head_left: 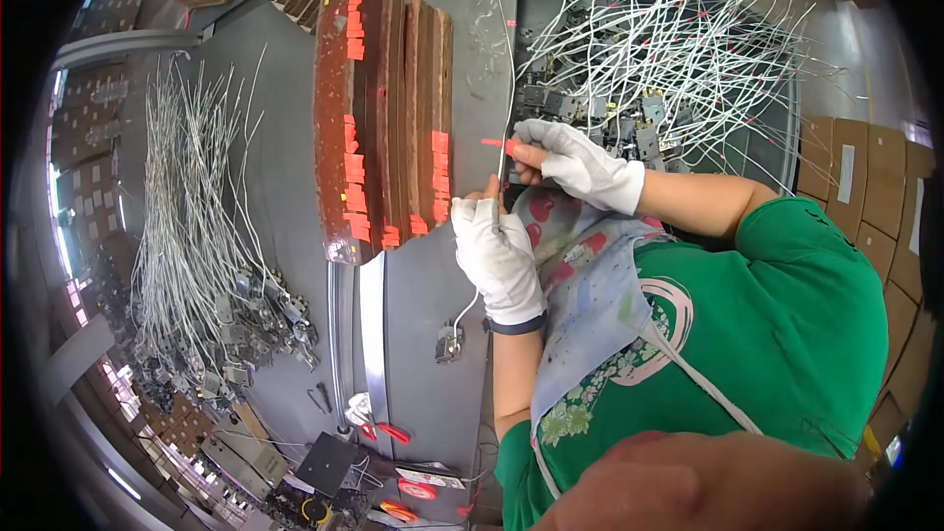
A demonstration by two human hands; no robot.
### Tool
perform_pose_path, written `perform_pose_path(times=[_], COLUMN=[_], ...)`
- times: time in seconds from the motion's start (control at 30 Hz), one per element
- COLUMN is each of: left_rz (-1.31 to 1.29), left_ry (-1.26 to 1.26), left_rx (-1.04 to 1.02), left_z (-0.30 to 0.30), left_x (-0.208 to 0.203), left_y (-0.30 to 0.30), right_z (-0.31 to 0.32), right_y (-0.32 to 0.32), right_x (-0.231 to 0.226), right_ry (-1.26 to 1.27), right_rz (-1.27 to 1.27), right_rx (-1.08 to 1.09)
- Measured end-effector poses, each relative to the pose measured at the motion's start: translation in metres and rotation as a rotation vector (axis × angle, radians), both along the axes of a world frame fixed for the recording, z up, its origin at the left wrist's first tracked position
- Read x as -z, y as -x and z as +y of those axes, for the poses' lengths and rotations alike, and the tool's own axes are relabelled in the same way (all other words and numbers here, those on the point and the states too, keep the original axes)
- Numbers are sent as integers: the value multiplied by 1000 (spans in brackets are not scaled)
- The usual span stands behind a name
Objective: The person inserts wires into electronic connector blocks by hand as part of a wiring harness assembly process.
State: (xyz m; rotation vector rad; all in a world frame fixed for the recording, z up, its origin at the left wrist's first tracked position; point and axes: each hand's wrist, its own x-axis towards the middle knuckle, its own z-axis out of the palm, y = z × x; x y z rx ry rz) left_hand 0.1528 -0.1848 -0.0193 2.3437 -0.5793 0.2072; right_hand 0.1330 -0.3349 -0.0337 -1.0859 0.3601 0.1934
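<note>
My left hand (499, 261), in a white fingertip-less glove with a dark wristband, is closed around a thin pale cable (508, 69). The cable runs up along the bench and down past the left glove to a small grey metal-and-black part (449, 344) resting on the bench. Just above, my right hand (580, 165), gloved the same way, pinches a small red adhesive label (510, 147) against the cable. One end of the label sticks out to the left. Part of the cable is hidden by my fingers.
Brown blocks (383, 118) carrying rows of red labels stand left of my hands. A grey tray (793, 113) holds tangled cabled parts at upper right. Another cable bundle (187, 226) lies far left. Red-handled scissors (391, 432) and tape rolls (417, 489) lie lower down.
</note>
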Motion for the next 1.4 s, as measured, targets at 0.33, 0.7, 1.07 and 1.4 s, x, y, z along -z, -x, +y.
perform_pose_path(times=[0.33,0.7,1.07,1.4], left_rz=[16,210,236,-130], left_ry=[75,123,204,328], left_rx=[124,145,170,188], left_z=[-2,8,41,48], left_x=[-19,-49,-90,-77], left_y=[2,7,7,-4], right_z=[-8,-9,18,-60], right_y=[-9,-3,7,-6], right_x=[-14,-48,-67,-66], right_ry=[139,563,-128,216], right_rz=[43,-213,-509,-594], right_rx=[-136,130,124,622])
